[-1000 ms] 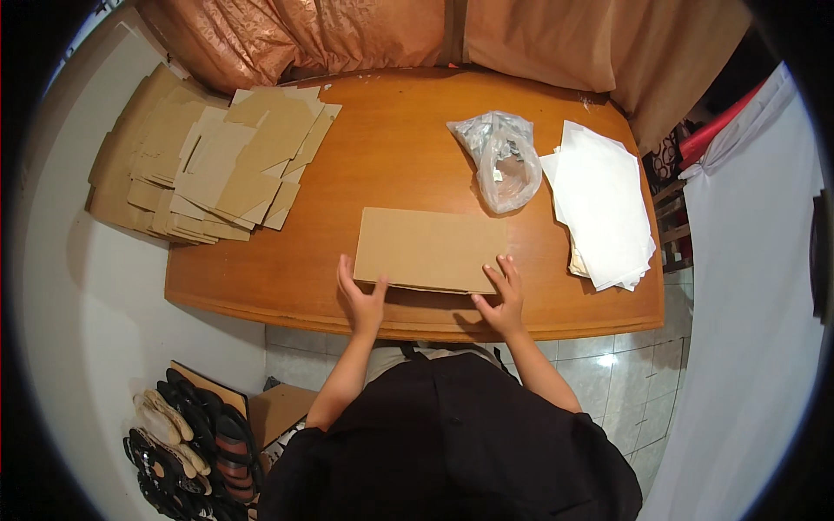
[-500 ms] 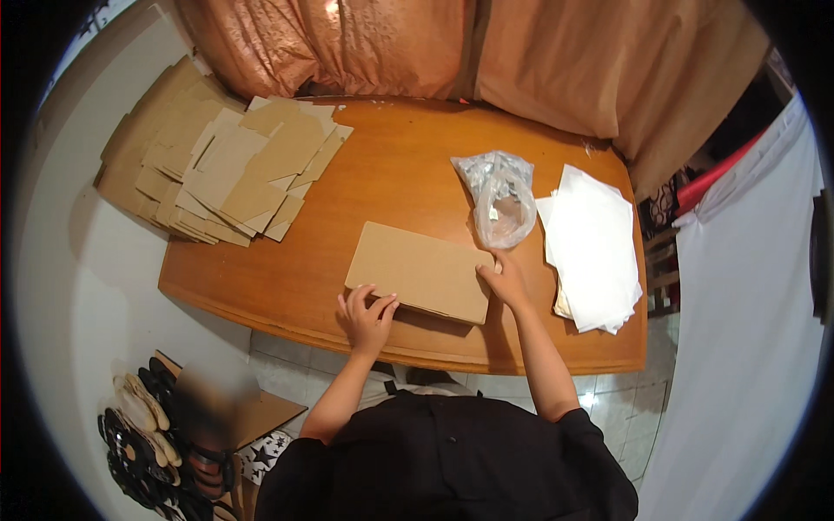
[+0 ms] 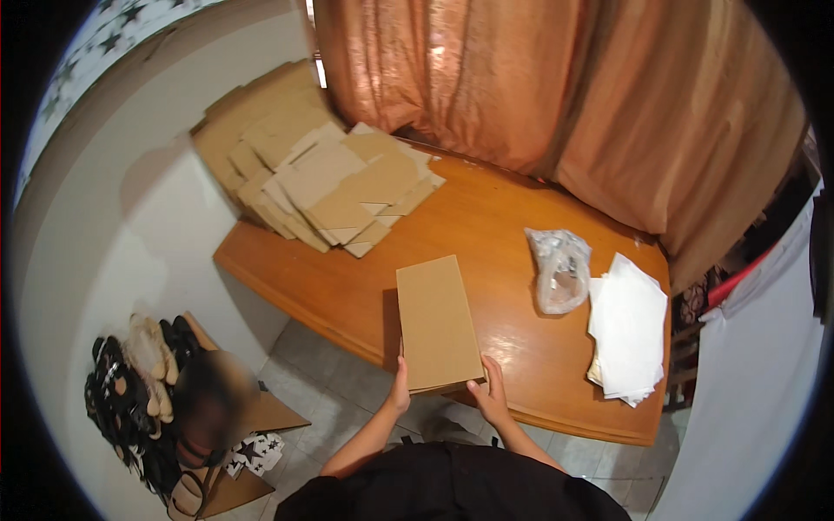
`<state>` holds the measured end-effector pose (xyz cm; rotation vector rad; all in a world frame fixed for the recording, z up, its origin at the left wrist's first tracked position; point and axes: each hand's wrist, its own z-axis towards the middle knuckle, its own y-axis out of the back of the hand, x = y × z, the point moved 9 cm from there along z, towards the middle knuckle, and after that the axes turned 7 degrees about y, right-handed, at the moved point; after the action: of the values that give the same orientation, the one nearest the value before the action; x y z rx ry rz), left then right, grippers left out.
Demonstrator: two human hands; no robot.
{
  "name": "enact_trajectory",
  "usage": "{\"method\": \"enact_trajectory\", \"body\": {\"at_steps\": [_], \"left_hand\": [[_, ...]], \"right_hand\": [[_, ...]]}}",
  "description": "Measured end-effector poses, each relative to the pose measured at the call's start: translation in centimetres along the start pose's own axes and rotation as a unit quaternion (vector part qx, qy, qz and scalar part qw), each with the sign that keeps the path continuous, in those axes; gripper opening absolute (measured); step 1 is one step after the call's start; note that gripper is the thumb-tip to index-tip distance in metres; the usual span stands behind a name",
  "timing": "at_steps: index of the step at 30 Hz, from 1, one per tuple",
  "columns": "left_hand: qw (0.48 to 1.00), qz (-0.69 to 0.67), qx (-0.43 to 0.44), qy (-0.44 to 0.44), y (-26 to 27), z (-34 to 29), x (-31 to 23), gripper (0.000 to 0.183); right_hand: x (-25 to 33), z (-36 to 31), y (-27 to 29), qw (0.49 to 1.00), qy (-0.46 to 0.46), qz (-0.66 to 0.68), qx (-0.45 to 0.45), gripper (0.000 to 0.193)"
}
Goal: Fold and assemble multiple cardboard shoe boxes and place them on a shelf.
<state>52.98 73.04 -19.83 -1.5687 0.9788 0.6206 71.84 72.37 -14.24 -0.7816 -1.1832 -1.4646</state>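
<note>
A closed, brown cardboard box [image 3: 437,323] is between my two hands near the front edge of the table, its long side pointing away from me. My left hand [image 3: 400,387] grips its near left edge, the fingers partly hidden along the side. At the near right corner my right hand [image 3: 491,392] holds on, thumb near the front edge and fingers along the right side. A shadow falls on the wood to the left of the box.
Flattened cardboard sheets [image 3: 321,178] lie piled at the table's far left. On the right are a clear plastic bag [image 3: 560,271] with small contents and a stack of white paper [image 3: 630,330]. Orange curtains [image 3: 486,87] hang behind. Several shoes [image 3: 130,382] stand low on the left.
The box has turned from lying crosswise to pointing away from me, and both hands now grip its near end. My view has swung left, so the table appears shifted right and lower.
</note>
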Motion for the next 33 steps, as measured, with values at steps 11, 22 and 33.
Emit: {"method": "enact_trajectory", "body": {"at_steps": [11,22,33], "left_hand": [[0.941,-0.009,-0.244,-0.235,11.5,-30.7,-14.3,0.072],[0.746,0.104,-0.52,-0.404,14.1,-67.3,-14.0,0.06],[0.572,0.194,-0.646,-0.466,18.1,-87.7,-17.0,0.091]], "right_hand": [[16.6,-9.1,-24.0,0.918,0.12,0.219,0.309,0.064],[33.4,-34.0,-40.8,0.706,0.104,0.418,0.562,0.066],[50.1,-47.5,-53.1,0.561,0.231,0.472,0.639,0.059]]}}
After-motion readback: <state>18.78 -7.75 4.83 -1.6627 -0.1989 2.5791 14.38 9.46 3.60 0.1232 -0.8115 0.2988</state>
